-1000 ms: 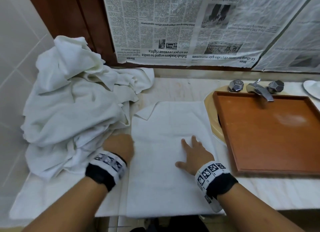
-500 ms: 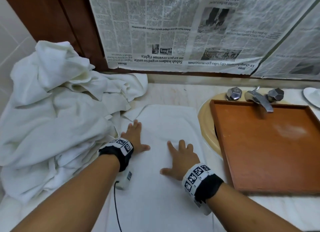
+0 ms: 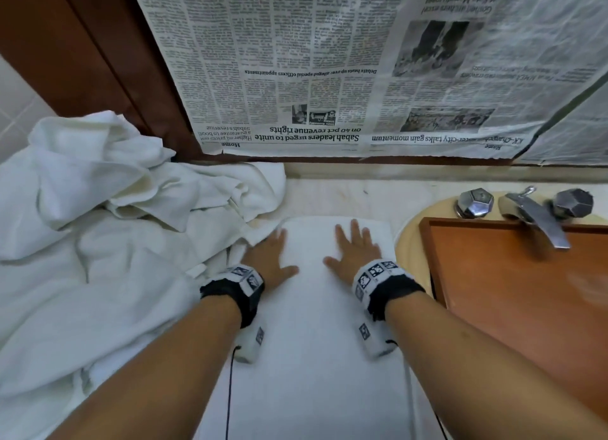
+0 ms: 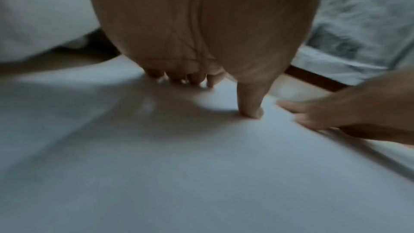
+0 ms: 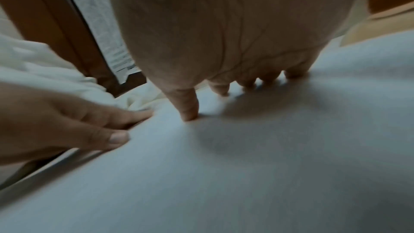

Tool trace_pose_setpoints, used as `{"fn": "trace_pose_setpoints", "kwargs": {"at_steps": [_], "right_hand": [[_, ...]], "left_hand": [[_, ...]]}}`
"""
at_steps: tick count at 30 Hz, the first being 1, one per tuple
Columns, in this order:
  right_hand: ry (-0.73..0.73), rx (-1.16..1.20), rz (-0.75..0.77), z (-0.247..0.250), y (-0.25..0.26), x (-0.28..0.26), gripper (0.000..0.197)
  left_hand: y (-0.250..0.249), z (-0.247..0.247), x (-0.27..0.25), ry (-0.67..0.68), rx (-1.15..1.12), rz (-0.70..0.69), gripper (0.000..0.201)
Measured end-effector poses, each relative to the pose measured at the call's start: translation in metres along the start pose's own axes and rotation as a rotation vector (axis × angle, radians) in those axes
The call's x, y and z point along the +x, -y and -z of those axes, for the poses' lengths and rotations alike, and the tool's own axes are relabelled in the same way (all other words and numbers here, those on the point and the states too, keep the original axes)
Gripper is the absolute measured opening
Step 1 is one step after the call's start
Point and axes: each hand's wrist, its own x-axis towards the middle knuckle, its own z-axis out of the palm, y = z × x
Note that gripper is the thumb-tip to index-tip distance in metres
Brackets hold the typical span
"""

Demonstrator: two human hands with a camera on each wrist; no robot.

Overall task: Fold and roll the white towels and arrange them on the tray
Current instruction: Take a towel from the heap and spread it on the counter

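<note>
On one flat towel: left hand, right hand pressing flat.

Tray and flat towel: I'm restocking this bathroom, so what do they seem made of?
The tray looks like reddish-brown wood with a smooth, slightly glossy finish and a raised rim, though laminate is possible. The flat towel looks like soft white cotton cloth, matte, dimpling under the fingers.
</note>
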Motion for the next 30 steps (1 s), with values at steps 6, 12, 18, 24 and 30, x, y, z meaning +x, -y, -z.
{"fn": "trace_pose_setpoints", "kwargs": {"at_steps": [6, 12, 18, 24, 30], "right_hand": [[-0.12, -0.085, -0.132, 0.022, -0.01, 0.003, 0.081], [0.02, -0.086, -0.031, -0.004, -0.005, -0.006, 0.084], [-0.076, -0.124, 0.012, 0.01, -0.001, -0.039, 0.075], [0.173, -0.122, 0.15, -0.032, -0.004, -0.073, 0.074], [0.002, -0.023, 0.103, -0.031, -0.002, -0.105, 0.073]], "left_hand": [[0.022, 0.012, 0.018, -0.102, -0.073, 0.243, 0.085], [0.007, 0.002, 0.009, -0.066, -0.039, 0.133, 0.074], [0.009, 0.012, -0.013, -0.253, -0.148, 0.086, 0.07], [0.0, -0.027, -0.052, 0.033, 0.05, 0.002, 0.066], [0.003, -0.026, -0.099, -0.021, -0.128, -0.052, 0.067]]}}
